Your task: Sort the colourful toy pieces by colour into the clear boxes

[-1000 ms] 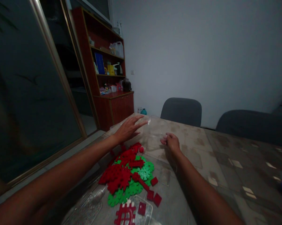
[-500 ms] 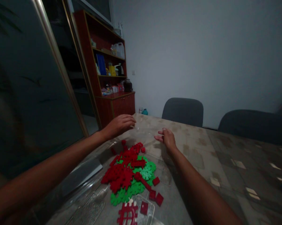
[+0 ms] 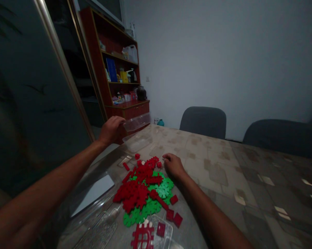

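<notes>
My left hand (image 3: 111,129) is raised at the table's far left edge, its fingers closed on the near end of a clear plastic container (image 3: 137,122), held tilted. Below that, a second clear plastic tray (image 3: 137,142) rests on the table; whether the two are joined I cannot tell. My right hand (image 3: 173,166) is low over the table with fingers curled, just right of the pile; what is under the fingers, if anything, is hidden. The pile has red interlocking plastic pieces (image 3: 134,193) lying on green notched discs (image 3: 145,211).
Small red blocks (image 3: 177,219) and a red lattice window piece (image 3: 143,237) lie nearest me. A white flat panel (image 3: 93,195) and clear plastic packaging (image 3: 96,231) are at the left. Grey chairs (image 3: 203,121) stand beyond the table, and a wooden shelf cabinet (image 3: 131,110) behind.
My left hand has moved left and up, lifting the clear container. My right hand has come left and down toward the pile, its fingers now curled. The pile looks unchanged.
</notes>
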Available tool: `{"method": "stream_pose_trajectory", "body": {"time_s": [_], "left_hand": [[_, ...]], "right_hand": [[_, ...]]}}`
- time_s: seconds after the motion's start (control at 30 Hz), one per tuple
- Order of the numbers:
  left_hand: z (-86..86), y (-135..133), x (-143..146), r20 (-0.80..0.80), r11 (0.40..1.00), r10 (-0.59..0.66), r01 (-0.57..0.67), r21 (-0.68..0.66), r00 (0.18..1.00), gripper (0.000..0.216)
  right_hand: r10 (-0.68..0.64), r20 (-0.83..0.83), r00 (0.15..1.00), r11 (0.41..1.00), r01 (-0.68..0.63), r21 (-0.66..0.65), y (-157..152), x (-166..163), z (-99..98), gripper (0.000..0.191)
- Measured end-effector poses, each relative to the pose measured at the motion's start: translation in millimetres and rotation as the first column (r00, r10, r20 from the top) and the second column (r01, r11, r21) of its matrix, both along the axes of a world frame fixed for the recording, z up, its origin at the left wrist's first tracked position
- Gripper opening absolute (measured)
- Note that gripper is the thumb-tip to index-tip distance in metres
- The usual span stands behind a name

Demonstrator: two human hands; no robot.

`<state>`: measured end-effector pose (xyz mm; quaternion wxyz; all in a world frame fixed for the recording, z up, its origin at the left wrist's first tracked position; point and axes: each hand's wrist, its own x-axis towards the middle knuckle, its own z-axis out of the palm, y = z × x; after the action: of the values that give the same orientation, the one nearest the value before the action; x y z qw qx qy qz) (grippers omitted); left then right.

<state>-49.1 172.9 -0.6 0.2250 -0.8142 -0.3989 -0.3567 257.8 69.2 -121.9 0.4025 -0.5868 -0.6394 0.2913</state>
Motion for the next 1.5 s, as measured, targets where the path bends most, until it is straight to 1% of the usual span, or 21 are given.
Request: {"method": "stream_pose_trajectory", "body": {"time_s": [0.1,0.27,0.37,0.43,0.53,0.63,0.7,0.77,0.8,0.9,0.97,1.0,1.07,1.17,1.2,1.27,1.33,1.37,1.4,1.47,1.5], "left_hand": [[-7.6,-5.0,-6.3,-0.097,0.996,-0.027,0.018,-0.092,0.995,0.019],[-17.0,-14.2,-8.7,-0.218,0.971,-0.087,0.034,-0.237,0.972,0.025],[-21.5,-14.3,-7.5,-0.223,0.960,-0.096,0.031,-0.279,0.970,0.028],[-24.3,-14.3,-7.6,-0.201,0.955,-0.105,0.042,-0.294,0.974,0.034],[-29.5,-21.6,-9.5,-0.136,0.954,-0.099,0.055,-0.294,0.986,0.044],[-39.6,-40.5,-9.7,-0.066,0.953,-0.063,0.040,-0.299,0.996,0.046],[-50.2,-56.2,-6.3,-0.061,0.936,-0.052,0.028,-0.350,0.997,0.040],[-62.4,-69.6,0.6,-0.091,0.901,-0.063,0.018,-0.434,0.994,0.033],[-68.2,-74.5,5.2,-0.109,0.880,-0.068,0.008,-0.476,0.992,0.033],[-81.2,-80.8,21.0,-0.149,0.822,-0.065,-0.032,-0.568,0.987,0.043],[-85.0,-81.1,31.1,-0.161,0.790,-0.072,-0.042,-0.612,0.984,0.047],[-85.9,-81.3,35.3,-0.161,0.776,-0.083,-0.038,-0.630,0.983,0.049],[-87.4,-82.4,41.3,-0.154,0.754,-0.115,-0.015,-0.656,0.981,0.052],[-91.5,-85.6,44.9,-0.139,0.732,-0.165,0.027,-0.680,0.976,0.050],[-92.9,-86.9,45.9,-0.142,0.732,-0.183,0.039,-0.680,0.973,0.047],[-93.1,-91.0,50.7,-0.146,0.780,-0.197,0.064,-0.623,0.969,0.041],[-87.7,-99.5,62.4,-0.143,0.831,-0.230,0.118,-0.544,0.963,0.037],[-83.0,-105.9,71.3,-0.136,0.836,-0.267,0.159,-0.526,0.954,0.037],[-77.7,-113.8,82.4,-0.120,0.821,-0.316,0.208,-0.532,0.941,0.037],[-67.2,-133.1,109.6,-0.057,0.739,-0.421,0.306,-0.600,0.905,0.037],[-63.3,-143.8,125.1,0.006,0.696,-0.444,0.349,-0.628,0.896,0.038]], "right_hand": [[0.031,0.064,0.997,0.999,-0.034,0.036,1.7,2.2,0.8,0.029],[0.132,0.143,0.981,0.983,-0.148,0.109,2.2,-4.9,5.0,0.032],[0.233,0.175,0.957,0.958,-0.256,0.126,-2.7,-15.4,6.0,0.031],[0.302,0.182,0.936,0.936,-0.327,0.128,-8.7,-19.2,6.5,0.028],[0.352,0.154,0.923,0.918,-0.373,0.135,-19.9,-12.5,8.0,0.024],[0.313,0.094,0.945,0.935,-0.324,0.143,-34.1,4.7,8.6,0.027],[0.268,0.059,0.962,0.952,-0.274,0.138,-47.6,12.7,7.2,0.034],[0.247,0.036,0.968,0.959,-0.250,0.135,-65.0,12.9,5.4,0.039],[0.250,0.028,0.968,0.958,-0.251,0.138,-74.6,10.2,4.9,0.040],[0.260,0.018,0.965,0.952,-0.260,0.160,-102.2,2.2,8.2,0.043],[0.226,0.020,0.974,0.958,-0.226,0.174,-116.5,7.7,14.6,0.042],[0.191,0.021,0.981,0.965,-0.191,0.179,-122.5,16.1,18.5,0.040],[0.088,0.026,0.996,0.979,-0.091,0.182,-134.1,44.4,26.5,0.036],[-0.126,0.038,0.991,0.978,0.118,0.170,-157.8,107.2,35.0,0.034],[-0.210,0.044,0.977,0.966,0.201,0.164,-168.6,130.6,36.5,0.034],[-0.394,0.063,0.917,0.912,0.380,0.156,-194.5,177.0,38.0,0.036],[-0.566,0.091,0.819,0.821,0.551,0.153,-225.1,221.1,38.9,0.039],[-0.643,0.110,0.758,0.765,0.626,0.153,-241.3,242.1,39.7,0.040],[-0.711,0.135,0.691,0.703,0.693,0.157,-257.7,262.3,41.0,0.042],[-0.828,0.193,0.526,0.557,0.809,0.187,-288.7,300.5,44.9,0.049],[-0.876,0.244,0.417,0.467,0.858,0.212,-302.0,318.3,47.3,0.052]]}}
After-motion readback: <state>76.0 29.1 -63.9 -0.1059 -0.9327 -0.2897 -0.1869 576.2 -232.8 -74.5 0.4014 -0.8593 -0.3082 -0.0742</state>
